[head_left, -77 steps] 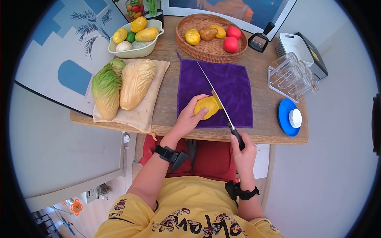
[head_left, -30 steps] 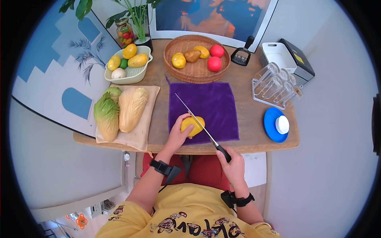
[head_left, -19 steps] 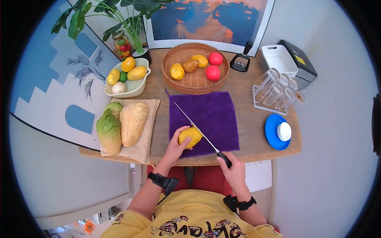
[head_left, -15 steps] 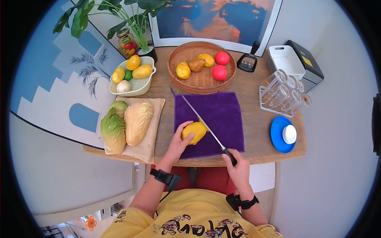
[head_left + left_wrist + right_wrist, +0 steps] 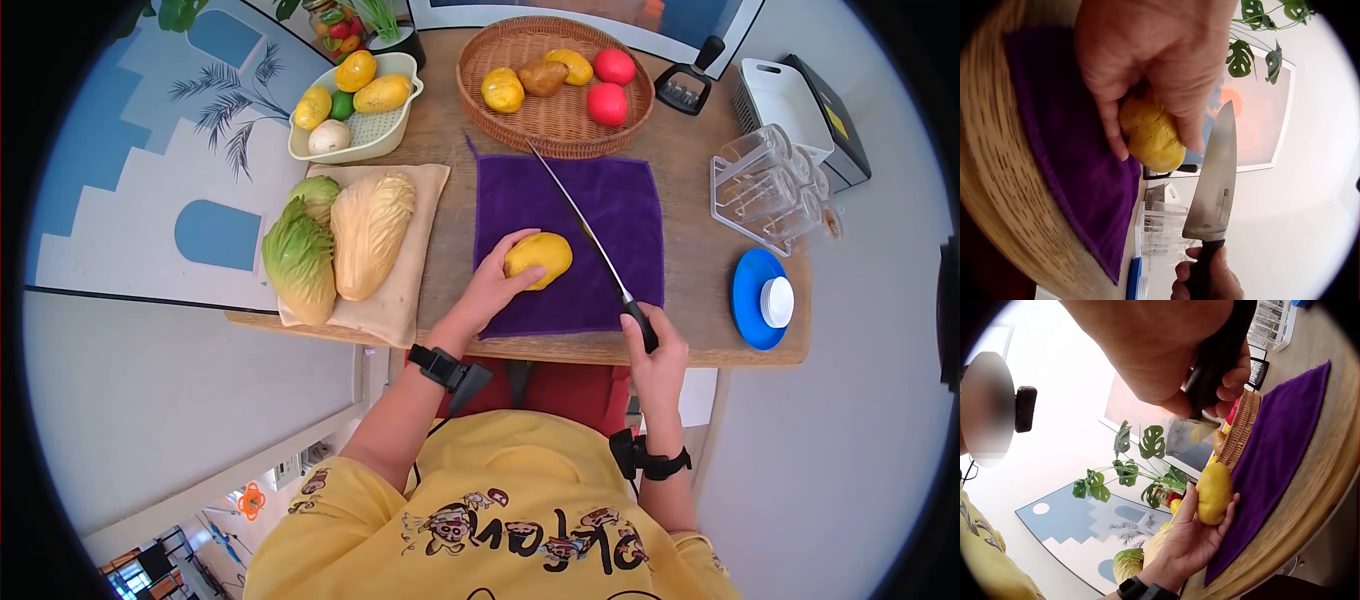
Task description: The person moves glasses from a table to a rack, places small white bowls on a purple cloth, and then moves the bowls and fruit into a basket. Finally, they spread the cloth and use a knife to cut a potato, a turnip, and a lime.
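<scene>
Yellow fruit [image 5: 538, 262] and knife [image 5: 595, 237] held over purple cloth [image 5: 625, 285]

Left hand [image 5: 490, 290]: fingers and thumb curled round the yellow fruit, at the center of the frame in the head view. Right hand [image 5: 657, 365]: fingers closed round the black handle, right of center and below the cloth.

Blade position: slanting from the handle toward the upper left, its tip near the woven basket [image 5: 545, 122]. The blade is just right of the fruit and apart from it. The left wrist view shows the flat of the blade.

Surroundings on the table [image 5: 690, 230]:
- Top center: the woven basket, holding yellow and brown produce and two red fruits [image 5: 607, 104].
- Upper left: a pale green basket [image 5: 375, 133] of mixed produce.
- Left: cabbages [image 5: 372, 235] lying on a beige cloth [image 5: 422, 230].
- Upper right: a black-handled tool [image 5: 684, 88].
- Right: a rack of glasses [image 5: 770, 190]; below it, a blue plate [image 5: 747, 305] bearing small white dishes [image 5: 777, 302].

Whether the fruit touches the purple cloth cannot be determined.
</scene>
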`<action>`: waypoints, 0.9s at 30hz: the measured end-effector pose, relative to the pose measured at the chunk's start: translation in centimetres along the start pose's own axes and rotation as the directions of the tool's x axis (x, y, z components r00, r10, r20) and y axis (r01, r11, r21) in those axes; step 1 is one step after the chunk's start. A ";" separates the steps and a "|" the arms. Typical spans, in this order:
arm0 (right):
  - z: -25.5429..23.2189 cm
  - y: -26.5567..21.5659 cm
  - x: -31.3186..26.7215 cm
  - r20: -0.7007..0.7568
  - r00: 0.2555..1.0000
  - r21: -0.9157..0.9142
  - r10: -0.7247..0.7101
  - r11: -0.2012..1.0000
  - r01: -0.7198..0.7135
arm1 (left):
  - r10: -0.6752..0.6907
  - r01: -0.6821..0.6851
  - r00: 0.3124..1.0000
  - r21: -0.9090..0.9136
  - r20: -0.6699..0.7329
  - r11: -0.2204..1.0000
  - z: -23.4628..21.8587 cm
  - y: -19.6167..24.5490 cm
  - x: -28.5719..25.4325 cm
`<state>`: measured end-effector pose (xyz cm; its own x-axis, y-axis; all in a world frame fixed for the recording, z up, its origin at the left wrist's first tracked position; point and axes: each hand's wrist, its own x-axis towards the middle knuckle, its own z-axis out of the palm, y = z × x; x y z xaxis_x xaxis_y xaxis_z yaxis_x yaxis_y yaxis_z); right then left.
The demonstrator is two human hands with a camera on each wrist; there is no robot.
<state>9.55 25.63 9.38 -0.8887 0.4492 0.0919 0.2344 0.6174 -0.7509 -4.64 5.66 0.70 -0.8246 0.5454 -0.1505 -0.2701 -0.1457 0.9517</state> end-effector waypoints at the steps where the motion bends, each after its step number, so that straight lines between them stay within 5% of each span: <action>1: 0.0 -0.2 0.1 0.009 1.000 -0.015 -0.015 1.000 0.015 | -0.003 0.003 1.000 -0.001 0.001 1.000 0.0 0.1 0.0; 17: 1.7 -1.8 -2.0 0.146 0.988 -0.091 -0.051 0.994 0.065 | -0.020 0.020 1.000 -0.012 0.013 1.000 -0.8 -0.2 -0.1; 20: 2.0 -0.7 -1.6 0.030 0.997 -0.075 -0.066 0.995 0.068 | -0.023 0.024 0.999 -0.008 0.040 1.000 -1.0 -0.2 -0.1; 27: 1.6 -0.6 -0.8 0.054 0.995 -0.149 -0.089 0.984 0.096 | 0.030 -0.030 0.999 0.009 0.032 1.000 -0.8 -0.3 -0.1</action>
<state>9.51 23.87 8.69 -0.9261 0.3570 0.1223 0.2042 0.7466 -0.6332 -4.89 4.98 0.17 -0.8158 0.5672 -0.1135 -0.2406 -0.1543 0.9583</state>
